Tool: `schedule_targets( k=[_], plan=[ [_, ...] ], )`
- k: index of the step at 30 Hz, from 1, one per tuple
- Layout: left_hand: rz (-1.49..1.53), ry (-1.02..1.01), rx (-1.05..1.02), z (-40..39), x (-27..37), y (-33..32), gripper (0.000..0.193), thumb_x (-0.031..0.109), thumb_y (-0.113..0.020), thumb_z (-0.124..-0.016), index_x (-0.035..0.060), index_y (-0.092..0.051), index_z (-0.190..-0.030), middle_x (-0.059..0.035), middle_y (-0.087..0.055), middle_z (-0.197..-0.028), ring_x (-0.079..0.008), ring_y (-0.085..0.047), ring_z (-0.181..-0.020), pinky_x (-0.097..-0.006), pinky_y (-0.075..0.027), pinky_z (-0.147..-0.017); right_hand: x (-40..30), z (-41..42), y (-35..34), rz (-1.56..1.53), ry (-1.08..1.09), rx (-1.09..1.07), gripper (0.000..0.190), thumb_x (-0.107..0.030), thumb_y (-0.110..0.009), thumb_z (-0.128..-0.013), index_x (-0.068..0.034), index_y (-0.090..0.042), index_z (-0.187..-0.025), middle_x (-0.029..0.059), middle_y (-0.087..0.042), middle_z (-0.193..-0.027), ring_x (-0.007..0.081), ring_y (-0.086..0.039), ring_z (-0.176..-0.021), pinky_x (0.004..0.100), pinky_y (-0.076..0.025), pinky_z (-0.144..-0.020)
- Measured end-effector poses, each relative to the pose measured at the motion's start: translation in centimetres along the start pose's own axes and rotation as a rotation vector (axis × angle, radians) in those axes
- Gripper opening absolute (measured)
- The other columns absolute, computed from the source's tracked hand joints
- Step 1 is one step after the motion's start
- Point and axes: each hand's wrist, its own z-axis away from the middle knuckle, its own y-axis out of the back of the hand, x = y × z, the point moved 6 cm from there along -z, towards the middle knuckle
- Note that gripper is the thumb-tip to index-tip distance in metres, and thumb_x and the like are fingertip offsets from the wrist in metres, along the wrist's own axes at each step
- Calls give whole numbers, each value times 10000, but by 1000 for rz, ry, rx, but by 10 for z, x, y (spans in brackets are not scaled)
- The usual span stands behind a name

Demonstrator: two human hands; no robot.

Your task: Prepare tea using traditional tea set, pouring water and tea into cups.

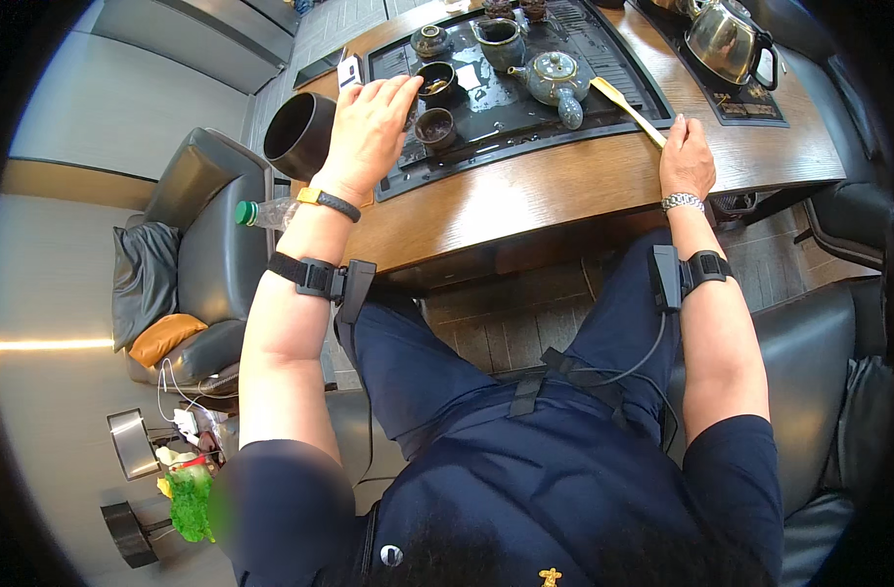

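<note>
Over the left edge of a black tea tray (pixel 506 139) is my left hand (pixel 374 132), its fingertips close to a dark cup (pixel 437 79); whether it grips a dark thing behind its fingers is hidden. A second small cup (pixel 435 128) sits just right of this hand. My right hand (pixel 687 158) rests at the table's front edge, fingers at the end of a pale wooden tea scoop (pixel 627 106) whose other end lies on the tray. A grey-blue side-handled teapot (pixel 555 73) and a dark pitcher (pixel 500 45) stand on the wet tray, with a lidded pot (pixel 430 41) behind.
A large dark bowl (pixel 298 136) stands left of my left wrist, near a plastic bottle with a green cap (pixel 247 213). A steel kettle (pixel 724 44) sits on a black base at the right. Armchairs (pixel 223 242) flank the wooden table (pixel 491 198).
</note>
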Motion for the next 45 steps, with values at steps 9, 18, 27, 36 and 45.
schedule_targets(
  k=[9, 18, 27, 36, 45],
  plan=[
    [607, 362, 260, -12, -23, -16, 774, 204, -855, -685, 142, -512, -1377, -152, -579, -1234, -337, -590, -1160, -414, -503, -979, 1, 1, 1, -18, 12, 21, 367, -426, -445, -1017, -118, -645, -1014, 201, -713, -953, 437, -670, -880, 527, -510, -757],
    [546, 364, 140, -46, 47, -67, 804, 370, -899, -646, 110, -570, -1332, -111, -705, -1095, -296, -655, -1048, -412, -493, -951, 1, 0, 0, -9, 20, 28, 370, -429, -456, -1015, -107, -634, -981, 206, -707, -910, 442, -666, -856, 534, -505, -736],
    [485, 410, 47, -45, 56, -92, 783, 435, -885, -664, 85, -598, -1303, -123, -678, -1185, -286, -578, -1200, -444, -367, -1067, -2, 2, 3, -14, 27, 42, 359, -424, -452, -1018, -113, -629, -983, 200, -709, -909, 440, -667, -846, 535, -504, -728],
    [526, 498, 390, 1, 43, -61, 879, 397, -900, -658, 65, -500, -1367, -154, -558, -1342, -343, -523, -1252, -457, -395, -1073, 5, 0, -2, 11, 24, 30, 367, -440, -447, -1016, -122, -630, -994, 209, -709, -893, 449, -667, -840, 542, -505, -730],
    [735, 914, 183, 50, 19, -106, 914, 387, -905, -667, 26, -463, -1381, -217, -568, -1346, -343, -517, -1283, -433, -401, -1090, 4, -2, 0, -1, 29, 44, 372, -436, -439, -1018, -123, -641, -1019, 216, -708, -905, 449, -667, -849, 554, -501, -737]
  ],
)
